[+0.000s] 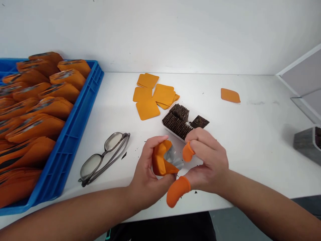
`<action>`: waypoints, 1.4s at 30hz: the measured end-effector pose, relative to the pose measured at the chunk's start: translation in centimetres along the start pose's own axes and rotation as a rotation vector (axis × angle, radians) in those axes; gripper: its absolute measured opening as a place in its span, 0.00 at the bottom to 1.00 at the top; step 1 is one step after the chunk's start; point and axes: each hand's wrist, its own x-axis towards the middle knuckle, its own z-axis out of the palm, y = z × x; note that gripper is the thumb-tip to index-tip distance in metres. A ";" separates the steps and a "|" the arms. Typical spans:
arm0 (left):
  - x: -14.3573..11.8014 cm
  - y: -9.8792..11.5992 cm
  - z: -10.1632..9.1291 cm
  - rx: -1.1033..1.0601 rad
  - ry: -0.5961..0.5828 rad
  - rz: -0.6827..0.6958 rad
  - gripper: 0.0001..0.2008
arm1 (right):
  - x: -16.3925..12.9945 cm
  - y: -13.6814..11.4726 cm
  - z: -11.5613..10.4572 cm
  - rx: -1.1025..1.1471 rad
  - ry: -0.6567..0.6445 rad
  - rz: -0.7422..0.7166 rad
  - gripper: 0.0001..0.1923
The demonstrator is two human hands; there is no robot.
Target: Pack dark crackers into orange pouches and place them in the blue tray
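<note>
My left hand holds an orange pouch with a silver inside, its mouth spread wide. My right hand wears orange finger cots on thumb and forefinger; the forefinger tip sits at the pouch's mouth and the thumb is under it. Just beyond my hands stands a clear tray packed with dark square pieces set on edge, one dark piece lying flat beside them.
A blue crate full of filled orange pouches takes up the left. Flat orange pouches lie in a loose pile at the back, one more further right. Spectacles lie left of my hands. A grey container stands at the right edge.
</note>
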 end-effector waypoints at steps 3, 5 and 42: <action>0.1 0.3 0.1 -0.058 -0.007 -0.056 0.37 | 0.5 0.2 -0.3 -0.066 0.050 -0.100 0.28; 0.2 0.4 0.1 -0.088 -0.016 -0.044 0.37 | 0.6 0.5 -0.5 -0.087 0.036 -0.189 0.27; 1.1 0.9 -0.1 -0.005 -0.388 0.040 0.25 | 0.7 1.6 -1.1 -0.064 -0.336 -0.391 0.12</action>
